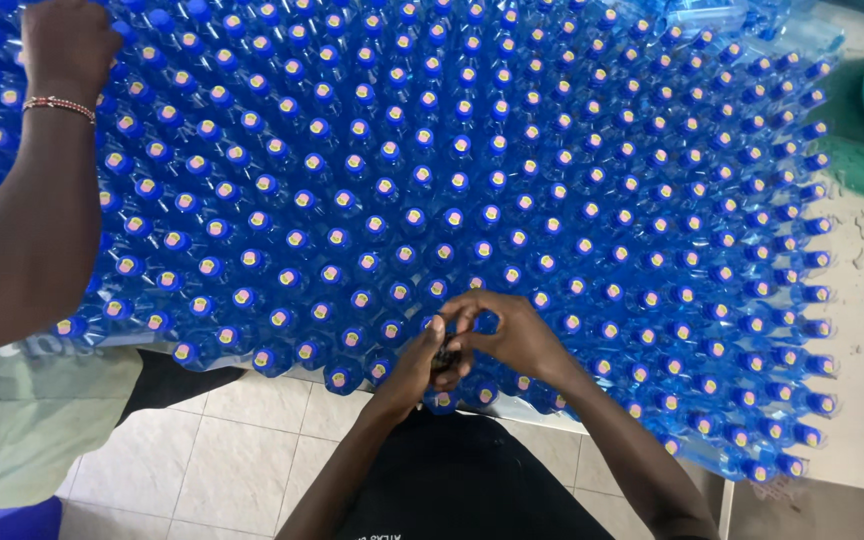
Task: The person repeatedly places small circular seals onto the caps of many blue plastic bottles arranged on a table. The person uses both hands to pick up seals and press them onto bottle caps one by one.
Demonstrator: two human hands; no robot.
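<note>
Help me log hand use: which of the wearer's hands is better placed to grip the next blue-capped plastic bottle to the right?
Probably the right hand: it lies toward that side, while the left hand sits beside it.

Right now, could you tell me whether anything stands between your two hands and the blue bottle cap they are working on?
Nothing visible does: the left hand and right hand already meet on the cap in the near rows of blue bottles.
</note>
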